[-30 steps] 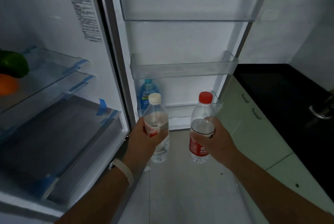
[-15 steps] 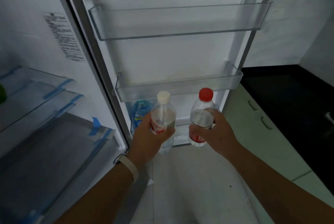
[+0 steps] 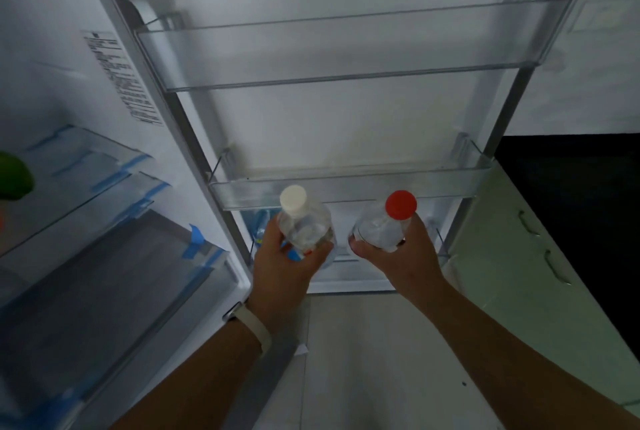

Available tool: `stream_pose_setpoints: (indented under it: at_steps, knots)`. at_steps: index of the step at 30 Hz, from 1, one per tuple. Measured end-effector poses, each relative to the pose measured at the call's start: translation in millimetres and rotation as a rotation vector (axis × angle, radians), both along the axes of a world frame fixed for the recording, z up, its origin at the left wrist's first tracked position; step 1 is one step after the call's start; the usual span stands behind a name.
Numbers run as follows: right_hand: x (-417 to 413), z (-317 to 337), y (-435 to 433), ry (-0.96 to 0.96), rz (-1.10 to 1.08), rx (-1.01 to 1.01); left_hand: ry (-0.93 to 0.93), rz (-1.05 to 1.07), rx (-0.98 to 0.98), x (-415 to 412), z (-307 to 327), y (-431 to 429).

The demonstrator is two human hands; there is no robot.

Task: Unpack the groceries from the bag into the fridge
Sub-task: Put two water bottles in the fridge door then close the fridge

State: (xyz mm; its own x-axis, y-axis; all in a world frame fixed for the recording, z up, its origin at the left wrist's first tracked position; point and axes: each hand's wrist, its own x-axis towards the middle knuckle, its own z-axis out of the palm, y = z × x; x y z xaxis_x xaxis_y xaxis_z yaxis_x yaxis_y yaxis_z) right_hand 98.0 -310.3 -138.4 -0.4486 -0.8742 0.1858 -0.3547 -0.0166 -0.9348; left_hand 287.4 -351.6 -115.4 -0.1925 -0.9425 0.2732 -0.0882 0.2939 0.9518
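My left hand (image 3: 285,270) grips a clear water bottle with a white cap (image 3: 302,221). My right hand (image 3: 398,261) grips a clear water bottle with a red cap (image 3: 388,225). Both bottles stand upright just under the middle door shelf (image 3: 349,187) of the open fridge door, over the lowest door shelf (image 3: 441,249). A blue-labelled bottle (image 3: 258,227) sits in that lowest shelf, mostly hidden behind my left hand. The grocery bag is not in view.
An upper door shelf (image 3: 332,45) is transparent and holds nothing. Glass fridge shelves (image 3: 90,169) and a drawer (image 3: 114,277) lie at left, with a green item (image 3: 14,175) at the edge. Pale green cabinets (image 3: 533,256) and a black counter (image 3: 581,180) stand at right.
Both hands have carried the bottles forward and down toward the lowest door shelf. The view has tilted so the door shelves sit lower and closer.
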Motion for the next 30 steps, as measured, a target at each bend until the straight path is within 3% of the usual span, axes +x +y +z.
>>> stream_pose_setpoints:
  at_steps: [13, 30]
  knots:
    - [-12.4, -38.1, -22.2, 0.056, -0.032, 0.055, -0.127, 0.092, -0.079, -10.8, -43.6, -19.0]
    - [-23.2, -66.9, -48.5, 0.133, 0.103, 0.262, -0.303, -0.032, -0.001, -23.0, -82.6, -59.9]
